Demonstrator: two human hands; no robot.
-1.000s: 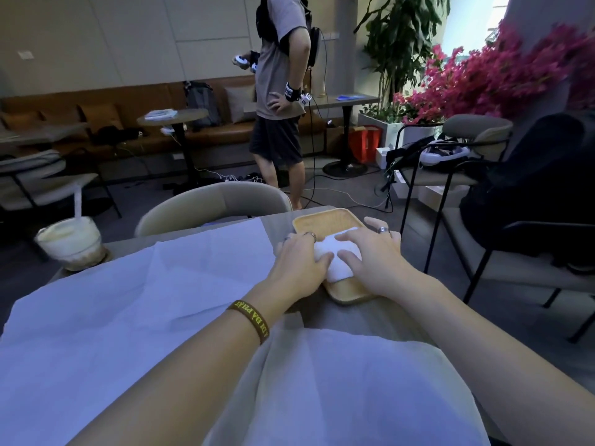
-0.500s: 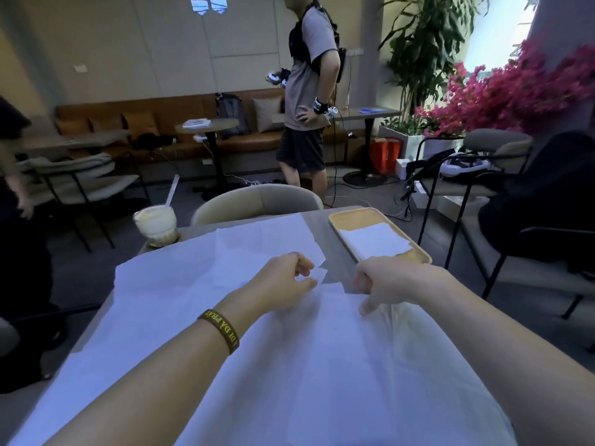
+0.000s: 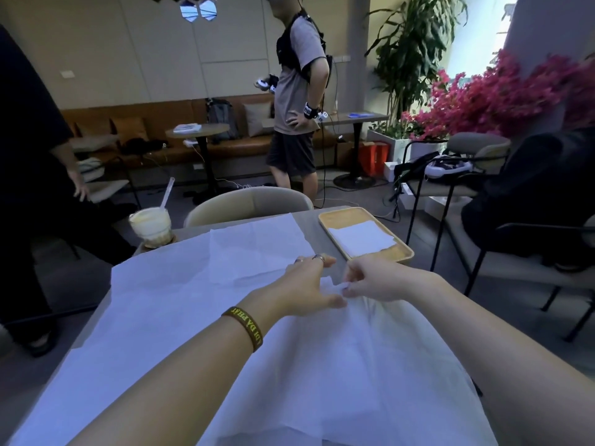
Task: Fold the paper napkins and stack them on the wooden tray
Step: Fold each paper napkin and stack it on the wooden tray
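Note:
A wooden tray (image 3: pixel 335 217) sits at the table's far right corner with one folded white napkin (image 3: pixel 362 241) lying flat in it. Large unfolded white napkins cover the table: one spreads to the left (image 3: pixel 180 300), another lies nearest me (image 3: pixel 354 375). My left hand (image 3: pixel 306 284) and my right hand (image 3: pixel 376 281) meet at the far edge of the near napkin, just short of the tray. Both pinch that edge, and the paper bunches up between their fingers.
A plastic cup with a straw (image 3: pixel 151 225) stands at the table's far left corner. A beige chair (image 3: pixel 248 202) faces me across the table, black-framed chairs (image 3: pixel 483 201) stand to the right. One person (image 3: pixel 299 101) stands beyond; another in black (image 3: pixel 29 175) is at the left.
Both hands left the folded napkin on the tray and drew back to the near napkin. They now pinch its far edge, closer together than half a second ago.

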